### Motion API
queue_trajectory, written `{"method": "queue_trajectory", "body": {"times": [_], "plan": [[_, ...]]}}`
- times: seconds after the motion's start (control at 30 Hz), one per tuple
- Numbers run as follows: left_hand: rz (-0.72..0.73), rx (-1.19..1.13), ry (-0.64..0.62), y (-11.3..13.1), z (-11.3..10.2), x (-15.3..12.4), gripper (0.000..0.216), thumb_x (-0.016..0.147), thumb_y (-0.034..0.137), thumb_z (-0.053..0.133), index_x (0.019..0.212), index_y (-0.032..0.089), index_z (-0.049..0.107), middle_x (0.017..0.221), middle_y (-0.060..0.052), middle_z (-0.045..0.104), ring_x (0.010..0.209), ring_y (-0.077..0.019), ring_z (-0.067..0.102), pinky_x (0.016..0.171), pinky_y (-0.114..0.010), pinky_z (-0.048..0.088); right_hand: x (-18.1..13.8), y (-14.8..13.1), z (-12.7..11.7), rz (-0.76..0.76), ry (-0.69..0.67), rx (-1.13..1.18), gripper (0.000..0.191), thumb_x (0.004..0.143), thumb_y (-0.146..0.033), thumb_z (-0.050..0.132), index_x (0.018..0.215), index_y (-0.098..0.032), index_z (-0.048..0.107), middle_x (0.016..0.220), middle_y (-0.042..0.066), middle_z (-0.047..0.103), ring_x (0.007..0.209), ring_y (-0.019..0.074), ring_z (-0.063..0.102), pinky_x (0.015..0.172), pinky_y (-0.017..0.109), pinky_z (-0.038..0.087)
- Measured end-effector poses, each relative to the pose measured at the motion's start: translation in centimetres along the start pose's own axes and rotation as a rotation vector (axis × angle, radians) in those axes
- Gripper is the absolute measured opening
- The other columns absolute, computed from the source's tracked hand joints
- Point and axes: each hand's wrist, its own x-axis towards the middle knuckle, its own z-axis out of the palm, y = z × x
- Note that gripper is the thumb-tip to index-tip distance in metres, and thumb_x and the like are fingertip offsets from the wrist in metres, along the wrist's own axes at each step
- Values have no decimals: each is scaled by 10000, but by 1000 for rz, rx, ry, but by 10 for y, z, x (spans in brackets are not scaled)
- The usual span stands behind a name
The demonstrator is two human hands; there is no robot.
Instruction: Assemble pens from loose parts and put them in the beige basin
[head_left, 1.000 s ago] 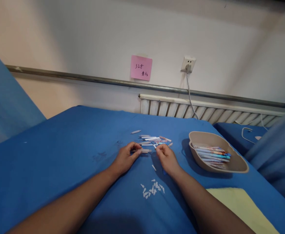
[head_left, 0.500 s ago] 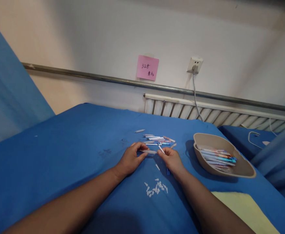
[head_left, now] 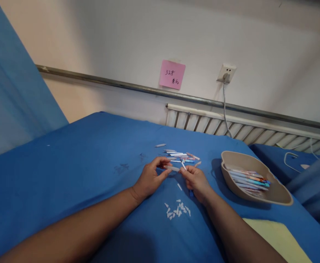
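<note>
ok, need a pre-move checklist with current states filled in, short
1. Pale barrel gripped by the left hand: ok, held at its left end.
2. White stick gripped by the right hand: ok, tilted.
3. Barrel's right end free of the right hand: cannot tell, touching or just short.
4. Small white pieces all in one cluster: not ok, one lies apart, nearer the hands.
5. Tan bin upright with pens inside: ok.
</note>
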Motion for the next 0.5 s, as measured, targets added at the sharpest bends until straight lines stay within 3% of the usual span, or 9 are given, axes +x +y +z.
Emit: {"method": "queue_trajectory", "body": {"times": [0.5], "plan": [[90, 60, 27, 2, 0, -4, 297, 800, 281, 601, 1080, 192, 561, 901, -27, 650, 807, -147, 607, 781, -299, 493, -1, 0, -1, 29, -86, 50, 407, 707, -550, 633, 718, -156, 531, 521, -95, 365, 349, 1, 196, 316, 151, 125]]}}
